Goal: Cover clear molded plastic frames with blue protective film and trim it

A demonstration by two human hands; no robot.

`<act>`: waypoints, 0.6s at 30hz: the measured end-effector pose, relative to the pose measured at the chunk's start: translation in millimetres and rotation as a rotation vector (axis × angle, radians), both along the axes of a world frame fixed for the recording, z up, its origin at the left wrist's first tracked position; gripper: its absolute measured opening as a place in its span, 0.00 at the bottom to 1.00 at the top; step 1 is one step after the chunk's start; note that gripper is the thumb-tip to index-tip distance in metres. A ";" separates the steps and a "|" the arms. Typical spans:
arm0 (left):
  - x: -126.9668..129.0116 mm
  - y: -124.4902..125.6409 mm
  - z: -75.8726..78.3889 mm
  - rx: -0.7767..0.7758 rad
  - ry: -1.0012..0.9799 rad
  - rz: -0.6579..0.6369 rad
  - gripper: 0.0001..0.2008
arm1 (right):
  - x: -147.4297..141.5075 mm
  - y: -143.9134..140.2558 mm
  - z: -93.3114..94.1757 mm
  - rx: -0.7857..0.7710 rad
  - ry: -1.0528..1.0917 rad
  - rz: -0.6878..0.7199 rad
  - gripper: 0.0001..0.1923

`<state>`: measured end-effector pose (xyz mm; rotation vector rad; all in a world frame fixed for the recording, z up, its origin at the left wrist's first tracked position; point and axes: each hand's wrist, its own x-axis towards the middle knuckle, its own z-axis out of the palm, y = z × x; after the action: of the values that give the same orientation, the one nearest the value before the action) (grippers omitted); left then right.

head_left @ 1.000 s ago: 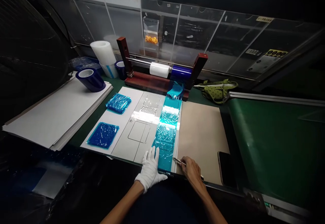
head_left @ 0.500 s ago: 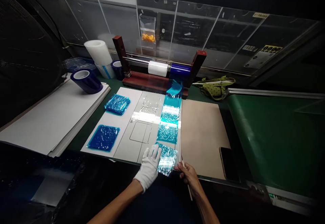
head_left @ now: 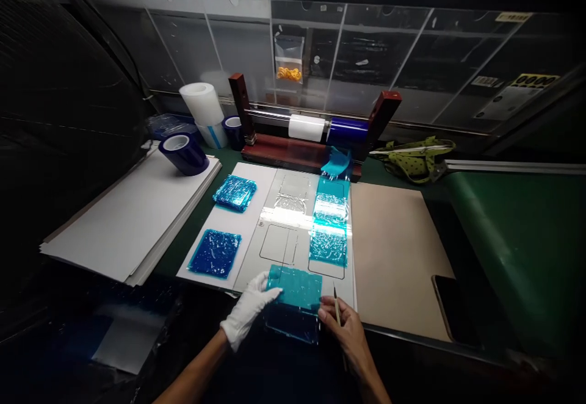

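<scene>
A piece of translucent blue film (head_left: 295,288) is held up at the board's front edge, its lower part overhanging. My left hand (head_left: 249,307), in a white glove, pinches the film's left side between thumb and fingers. My bare right hand (head_left: 342,323) touches the film's right edge with its fingertips and grips a slim, pen-like pointed tool (head_left: 337,306), dark tip upward. Beyond them a blue film strip (head_left: 329,233) lies on the white board with black outlines (head_left: 279,242). To the left are a stack of blue film pieces (head_left: 235,192) and a darker blue piece (head_left: 216,252).
A dark red wooden stand (head_left: 293,152) carries a white roll (head_left: 306,127) and a blue roll (head_left: 348,129). Paper sheets (head_left: 123,227) with a blue tape roll (head_left: 184,154) lie left. Right are brown board (head_left: 394,239), a phone (head_left: 451,306) and a green pouch (head_left: 414,157).
The front film piece has come up off the board and moved toward me, its surface turned. My left hand has gone from lying flat beside it to pinching its edge. The view has shifted left.
</scene>
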<state>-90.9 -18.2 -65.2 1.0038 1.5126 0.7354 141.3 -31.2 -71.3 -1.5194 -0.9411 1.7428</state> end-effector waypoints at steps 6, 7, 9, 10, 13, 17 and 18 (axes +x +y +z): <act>-109.1 24.4 2.4 0.007 0.057 0.491 0.19 | -4.4 17.3 -0.1 0.039 -0.114 -0.008 0.27; -128.2 28.6 1.7 0.006 0.085 0.548 0.17 | -3.8 18.6 -1.0 0.037 -0.132 0.005 0.27; -159.3 36.4 -0.8 -0.003 0.131 0.615 0.14 | -3.7 20.6 -1.3 0.028 -0.179 0.036 0.27; -170.4 40.1 -2.6 -0.008 0.152 0.633 0.14 | -4.5 21.5 -0.8 0.026 -0.201 0.049 0.27; -186.4 49.8 -10.1 -0.027 0.204 0.645 0.13 | -8.7 25.5 2.3 0.030 -0.226 0.086 0.28; -186.6 57.5 -19.9 -0.045 0.310 0.622 0.14 | -10.9 32.3 5.9 0.033 -0.230 0.107 0.27; -186.4 58.2 -21.0 -0.043 0.352 0.618 0.14 | -9.9 33.8 6.6 0.036 -0.237 0.103 0.27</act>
<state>-277.3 40.0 -86.2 0.6466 2.1803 0.9796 131.4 2.6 -64.8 -1.7074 -1.1810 1.6300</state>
